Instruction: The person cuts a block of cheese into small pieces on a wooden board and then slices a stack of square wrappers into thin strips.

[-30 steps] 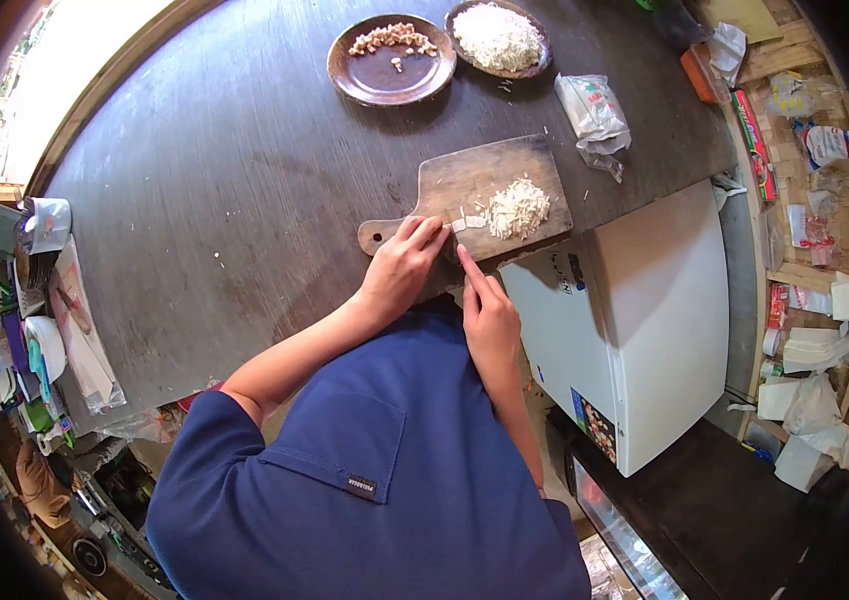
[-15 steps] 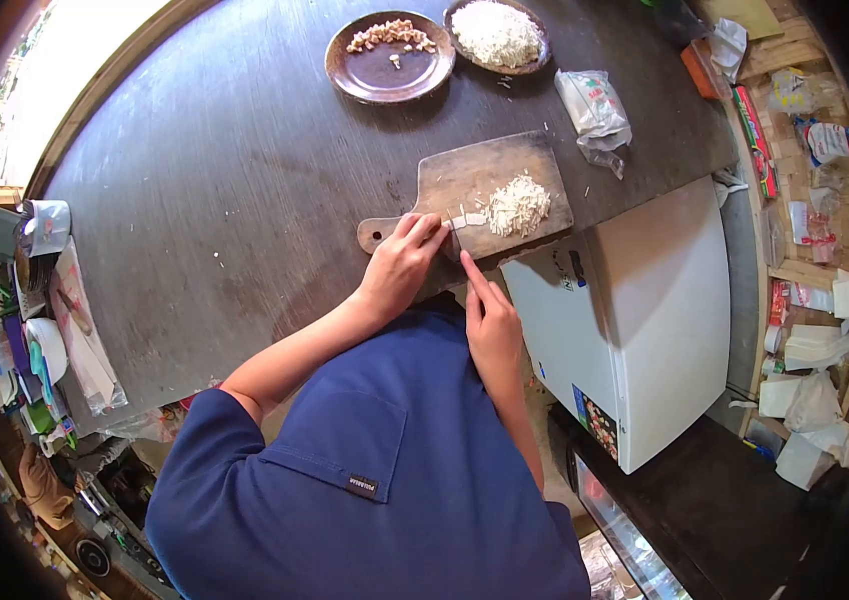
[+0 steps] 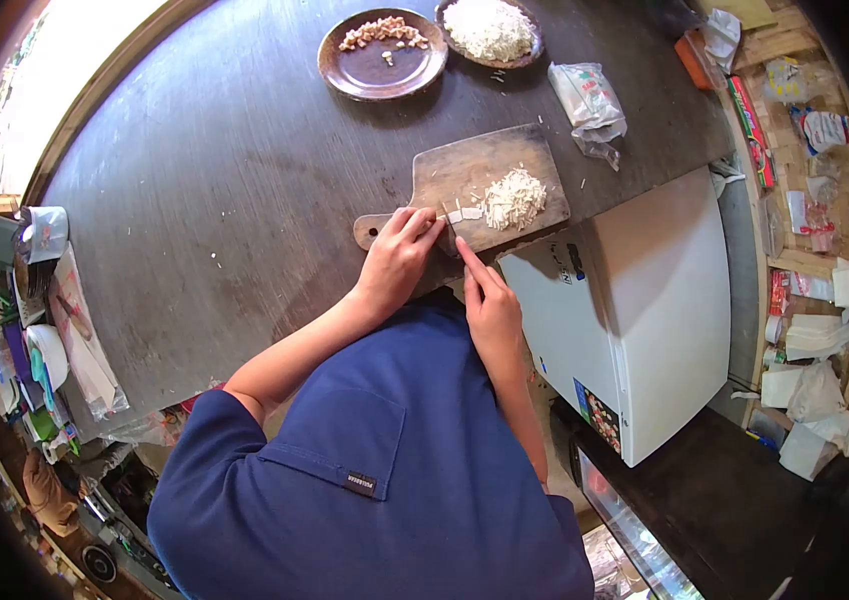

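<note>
One wooden board (image 3: 484, 160) bears pale strips (image 3: 466, 213) — left hand (image 3: 396, 258) fingers, unclenched, pin them, right hand (image 3: 489, 305) fingers clench knife (image 3: 448, 224).

The 2 forearms converged forward, left hand (image 3: 396, 258) palm-down with fingers bent, right hand (image 3: 489, 305) closed, index finger extended.

1. Left of the cutting board (image 3: 472, 165), the tabletop (image 3: 224, 180) lies bare and wide.
2. Beyond the board, a brown plate (image 3: 384, 75) and a bowl (image 3: 534, 42) stand well apart; a plastic bag (image 3: 587, 100) lies nearer.
3. Right of the board, a white box (image 3: 644, 300), perhaps a fridge, flanks the edge.
</note>
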Available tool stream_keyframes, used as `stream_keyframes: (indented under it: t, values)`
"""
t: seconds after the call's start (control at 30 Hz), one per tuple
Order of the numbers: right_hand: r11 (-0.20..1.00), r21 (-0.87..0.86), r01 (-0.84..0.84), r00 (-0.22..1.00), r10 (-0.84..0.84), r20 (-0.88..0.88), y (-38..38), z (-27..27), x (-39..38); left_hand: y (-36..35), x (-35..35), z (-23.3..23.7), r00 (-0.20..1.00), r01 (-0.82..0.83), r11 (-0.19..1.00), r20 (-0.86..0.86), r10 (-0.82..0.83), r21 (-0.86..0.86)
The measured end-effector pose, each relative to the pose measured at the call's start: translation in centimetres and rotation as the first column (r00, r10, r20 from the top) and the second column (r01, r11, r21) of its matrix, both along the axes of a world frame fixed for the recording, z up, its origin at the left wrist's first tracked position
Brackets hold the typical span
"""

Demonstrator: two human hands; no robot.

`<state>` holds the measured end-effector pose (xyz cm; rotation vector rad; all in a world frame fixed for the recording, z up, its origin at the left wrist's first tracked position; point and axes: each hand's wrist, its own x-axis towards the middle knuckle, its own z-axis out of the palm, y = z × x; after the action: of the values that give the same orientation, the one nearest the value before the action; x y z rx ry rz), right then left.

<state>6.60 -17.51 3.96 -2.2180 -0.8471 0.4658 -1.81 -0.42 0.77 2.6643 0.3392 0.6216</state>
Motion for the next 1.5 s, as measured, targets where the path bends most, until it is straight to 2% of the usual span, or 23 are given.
stream_keyframes:
  t: [0.1,0.17,0.2,0.27,0.3,0.37,0.43,0.5,0.53,0.63,0.77,0.87,1.0,1.33,1.43,1.5]
  values:
    - [0.999,0.031,-0.009,1.000,0.009,-0.015,0.7,-0.1,0.2,0.3,-0.1,-0.2,1.000,0.016,0.999,0.007,-0.016,-0.030]
    - [0.997,0.080,-0.022,0.987,0.034,-0.155,0.3,0.0,0.8,0.5,-0.1,-0.3,1.000,0.008,0.999,0.010,-0.008,-0.040]
    - [0.997,0.080,-0.021,0.988,0.033,-0.154,-0.1,0.3,1.0,0.4,-0.1,-0.4,1.000,-0.003,0.998,0.012,0.003,-0.056]
    - [0.999,-0.009,0.052,0.889,-0.051,-0.455,-1.0,1.2,1.4,0.6,0.1,-0.4,1.000,-0.018,0.999,0.022,0.019,-0.049]
    - [0.999,-0.012,0.053,0.889,-0.053,-0.456,-1.3,1.1,1.6,0.6,0.1,-0.4,0.999,-0.034,0.998,0.033,0.035,-0.044]
    - [0.986,0.051,0.157,0.928,-0.130,-0.348,-1.9,1.0,2.0,0.5,0.2,-0.3,0.999,-0.038,0.998,0.036,0.040,-0.049]
    - [0.987,0.030,0.160,0.930,-0.141,-0.339,-2.0,0.8,2.2,0.7,0.2,-0.3,0.998,-0.044,0.998,0.038,0.046,-0.048]
    - [0.994,0.101,0.038,0.991,-0.024,-0.129,-1.5,0.6,2.0,0.8,0.4,-0.5,0.995,-0.047,0.993,0.080,0.055,-0.108]
    - [0.994,0.086,0.061,0.960,-0.035,-0.278,-1.0,1.5,1.6,0.8,0.7,-0.4,0.995,-0.042,0.993,0.081,0.051,-0.110]
    - [0.995,0.065,0.076,0.949,-0.052,-0.311,-0.2,1.4,1.5,1.2,1.5,-0.4,0.995,-0.051,0.992,0.077,0.060,-0.118]
    - [0.979,-0.011,0.204,0.954,-0.201,-0.221,-1.2,1.1,2.2,0.9,2.9,-0.7,0.997,0.058,0.983,0.064,-0.047,-0.176]
    - [0.986,0.017,0.167,0.974,-0.162,-0.156,-2.2,1.5,1.8,0.2,3.9,-0.5,0.991,0.127,0.989,-0.024,-0.129,-0.073]
    - [0.995,-0.008,0.097,0.995,-0.097,-0.020,-2.9,1.5,0.9,0.3,3.9,0.1,0.989,0.136,0.988,-0.052,-0.140,-0.068]
    - [0.994,-0.085,0.074,0.997,-0.073,0.019,-2.7,1.9,-0.1,0.3,3.8,-0.3,0.990,0.134,0.990,-0.036,-0.136,-0.051]
    - [0.981,-0.180,0.077,0.996,-0.066,0.063,-2.6,1.8,-0.1,0.2,3.7,-0.4,0.989,0.139,0.989,-0.038,-0.141,-0.050]
    - [0.995,-0.055,0.080,0.996,-0.078,0.038,-2.1,0.7,0.3,0.3,3.7,-0.5,0.990,0.139,0.989,-0.032,-0.140,-0.049]
